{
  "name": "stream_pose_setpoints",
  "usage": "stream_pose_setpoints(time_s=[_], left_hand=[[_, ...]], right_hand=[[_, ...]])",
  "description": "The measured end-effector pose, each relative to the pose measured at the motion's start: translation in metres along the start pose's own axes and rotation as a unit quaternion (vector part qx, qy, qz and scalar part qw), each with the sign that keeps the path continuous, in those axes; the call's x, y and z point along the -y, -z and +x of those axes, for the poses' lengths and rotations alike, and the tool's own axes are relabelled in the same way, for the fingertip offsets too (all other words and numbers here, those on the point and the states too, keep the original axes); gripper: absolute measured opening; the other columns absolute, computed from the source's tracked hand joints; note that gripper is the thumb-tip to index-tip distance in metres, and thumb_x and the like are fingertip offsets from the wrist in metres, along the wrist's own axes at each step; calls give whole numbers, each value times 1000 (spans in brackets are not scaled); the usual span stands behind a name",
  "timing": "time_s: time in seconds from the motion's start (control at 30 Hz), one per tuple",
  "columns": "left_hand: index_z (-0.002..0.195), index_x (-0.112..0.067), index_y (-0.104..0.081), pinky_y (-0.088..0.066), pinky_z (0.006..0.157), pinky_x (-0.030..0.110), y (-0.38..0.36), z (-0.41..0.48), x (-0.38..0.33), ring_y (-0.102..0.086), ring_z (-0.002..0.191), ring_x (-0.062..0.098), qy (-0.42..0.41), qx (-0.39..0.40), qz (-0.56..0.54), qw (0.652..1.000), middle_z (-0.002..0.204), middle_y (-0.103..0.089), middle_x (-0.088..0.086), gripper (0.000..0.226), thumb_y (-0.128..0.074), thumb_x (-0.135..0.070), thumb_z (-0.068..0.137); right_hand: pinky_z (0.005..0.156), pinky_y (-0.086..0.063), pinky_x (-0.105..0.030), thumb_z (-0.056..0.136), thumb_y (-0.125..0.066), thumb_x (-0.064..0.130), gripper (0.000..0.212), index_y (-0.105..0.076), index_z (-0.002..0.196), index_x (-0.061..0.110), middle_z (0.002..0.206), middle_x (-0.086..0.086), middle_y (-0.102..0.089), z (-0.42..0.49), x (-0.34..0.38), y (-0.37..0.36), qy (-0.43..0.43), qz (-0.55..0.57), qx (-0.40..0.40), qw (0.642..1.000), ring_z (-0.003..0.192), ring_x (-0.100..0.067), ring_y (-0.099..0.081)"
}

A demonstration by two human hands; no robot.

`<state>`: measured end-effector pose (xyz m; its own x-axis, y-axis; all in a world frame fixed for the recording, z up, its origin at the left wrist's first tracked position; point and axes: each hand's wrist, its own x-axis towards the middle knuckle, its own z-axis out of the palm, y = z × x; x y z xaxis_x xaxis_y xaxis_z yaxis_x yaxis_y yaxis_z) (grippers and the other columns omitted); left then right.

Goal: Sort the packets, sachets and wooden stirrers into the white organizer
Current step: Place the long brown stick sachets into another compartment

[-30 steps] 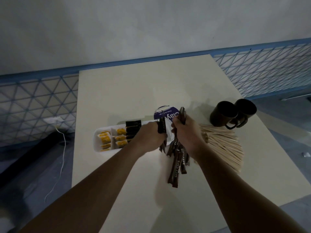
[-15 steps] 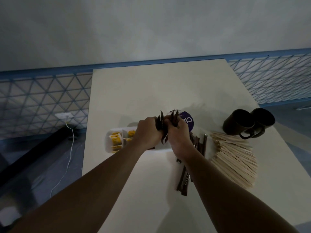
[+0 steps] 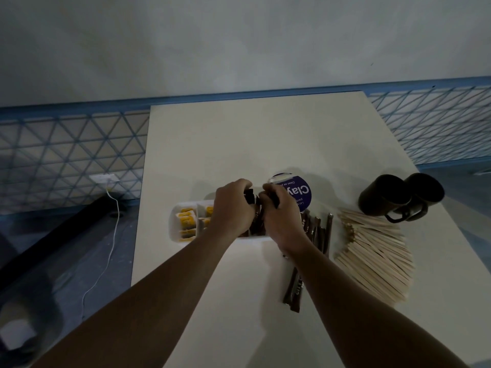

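Pinching dark sachets, left hand and right hand clench above the white organizer.

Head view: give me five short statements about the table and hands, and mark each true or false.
1. Both hands, left and right, are over the white organizer, gripping dark brown stick sachets. True.
2. The wooden stirrers already stand in the organizer. False: they lie fanned out on the table, to its right.
3. Yellow packets sit in the organizer's left compartments. True.
4. One white mug stands by the stirrers. False: two dark mugs stand there.
5. No sachets are left on the table. False: several loose sachets lie by the right forearm.
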<state>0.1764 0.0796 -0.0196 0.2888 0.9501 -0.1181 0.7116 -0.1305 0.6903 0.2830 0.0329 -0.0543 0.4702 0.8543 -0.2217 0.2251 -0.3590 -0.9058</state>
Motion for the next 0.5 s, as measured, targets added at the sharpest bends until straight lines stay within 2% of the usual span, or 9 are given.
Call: stream_pose_setpoints(time_s=[0.1,0.2,0.27,0.33,0.43,0.5], left_hand=[[133,-11,-58,-45,103,28,2,-2,1,-58,120,23,2,-23,-31,999,130,-62,7,50,-66,-3,84],[131,-13,-59,-47,101,31,4,-4,0,-63,114,21,-3,-49,-50,998,130,-63,3,51,-67,-3,82],[123,-14,-63,-50,94,29,4,-6,0,-66,104,20,-8,-60,-61,996,120,-67,1,46,-71,-4,79],[112,-15,-67,-52,83,22,4,-10,-2,-68,93,17,-15,-58,-68,996,105,-71,0,36,-75,-7,77],[99,-15,-71,-42,68,5,2,-15,-6,-66,82,11,-27,-34,-54,998,91,-72,-3,23,-77,-12,77],[95,-16,-72,-49,70,13,-4,-20,-7,-66,81,12,-35,-6,-53,998,90,-73,-2,19,-78,-14,78]], right_hand=[[99,-52,-41,98,-54,29,37,-55,135,24,124,6,-66,-2,1,0,15,-21,-5,1000,115,-10,-61],[97,-53,-40,98,-54,28,34,-57,131,23,120,6,-67,-2,5,5,41,-33,-34,998,112,-10,-62],[95,-52,-32,99,-54,25,32,-59,130,20,118,5,-67,-1,10,10,47,-24,-45,998,110,-10,-62],[87,-48,-21,99,-54,22,30,-61,128,18,115,6,-67,-1,15,19,48,-28,-58,997,107,-9,-62],[75,-42,-18,99,-53,20,24,-65,120,19,106,10,-66,1,18,32,39,-24,-76,996,99,-8,-61],[74,-43,-20,98,-53,17,21,-67,113,20,104,7,-68,0,16,42,33,-24,-80,996,95,-8,-61]])
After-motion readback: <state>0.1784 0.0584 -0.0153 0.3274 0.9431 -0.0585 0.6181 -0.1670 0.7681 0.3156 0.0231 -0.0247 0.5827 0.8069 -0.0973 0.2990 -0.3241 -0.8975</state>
